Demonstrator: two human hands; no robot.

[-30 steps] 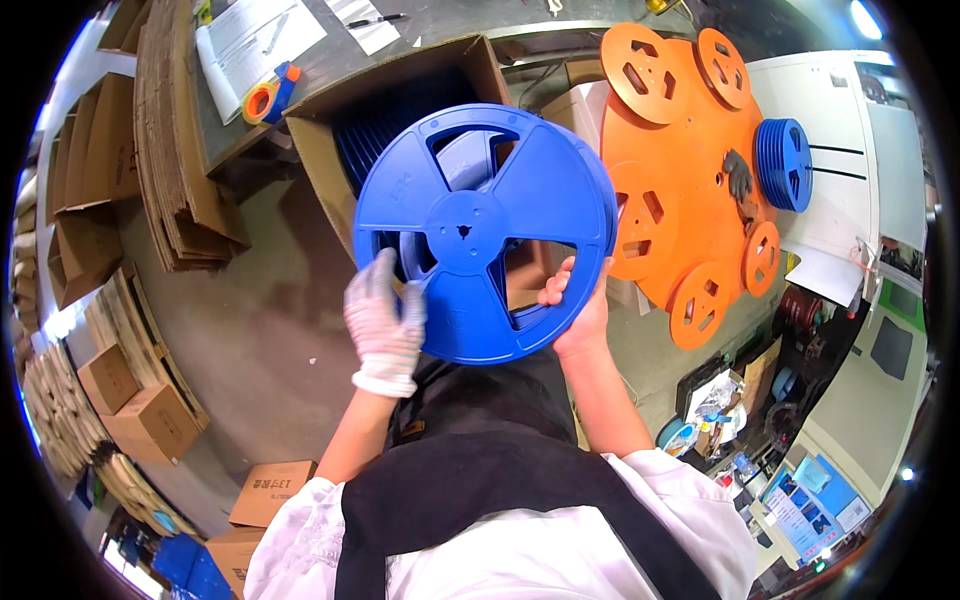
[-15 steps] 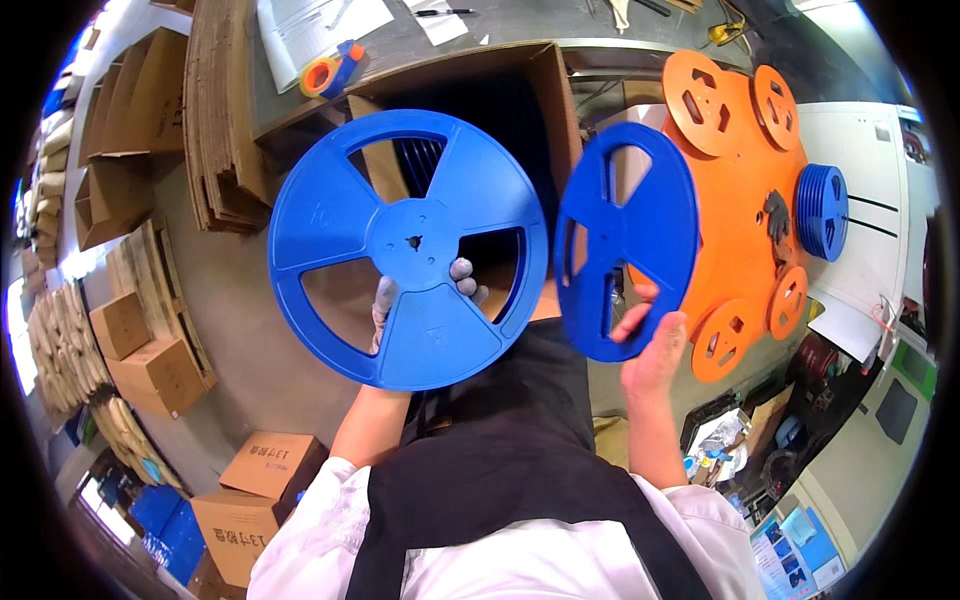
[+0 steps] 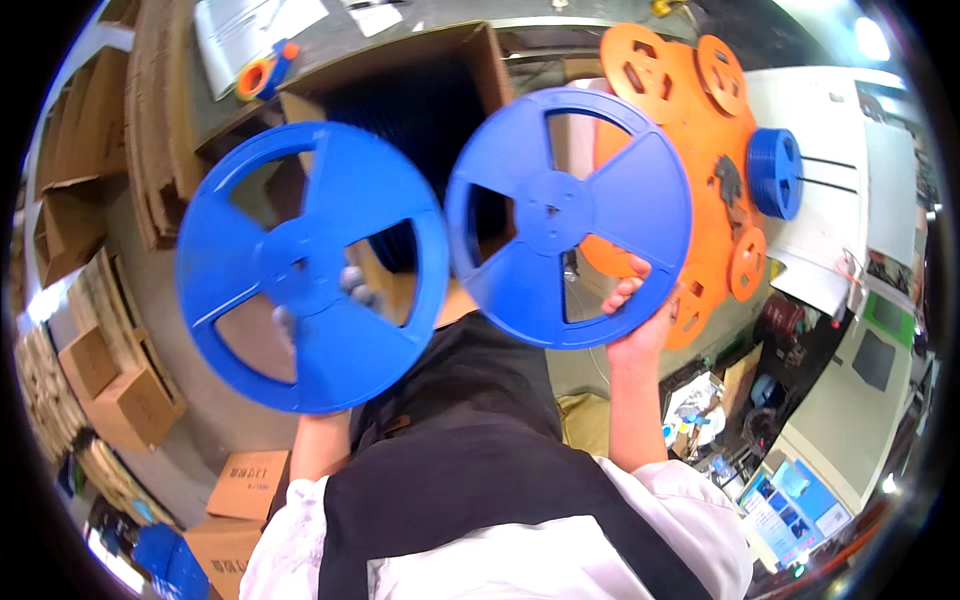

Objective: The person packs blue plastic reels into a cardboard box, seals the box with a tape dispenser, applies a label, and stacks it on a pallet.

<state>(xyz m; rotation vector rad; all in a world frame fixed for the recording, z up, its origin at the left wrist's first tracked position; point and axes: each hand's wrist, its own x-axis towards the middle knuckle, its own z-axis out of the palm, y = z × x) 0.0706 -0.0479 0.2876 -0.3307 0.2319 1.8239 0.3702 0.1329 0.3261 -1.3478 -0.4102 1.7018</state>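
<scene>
Two large blue plastic reels with three broad spokes are held up in front of me. My left hand (image 3: 358,287), in a grey glove, grips the left reel (image 3: 365,185) from behind; its fingers show through the openings by the hub. My right hand (image 3: 640,320), bare, holds the right reel (image 3: 635,180) by its lower right rim, fingers on the front. The right reel's face is turned toward me, and the two rims nearly meet. Behind them stands an open cardboard box (image 3: 492,75) with dark blue reels (image 3: 390,110) inside, partly hidden.
At the right stands an orange rotary plate (image 3: 690,130) with orange discs, beside a stack of blue reels (image 3: 775,175) on rods. Flattened cardboard (image 3: 155,110) stands at the left. A tape dispenser (image 3: 265,75) lies on the grey bench (image 3: 350,45). Closed cartons (image 3: 245,485) sit lower left.
The right reel has turned from a steep angle to face me and moved left. The left reel has shifted left and slightly down. Both hands keep hold, while the whole view has shifted.
</scene>
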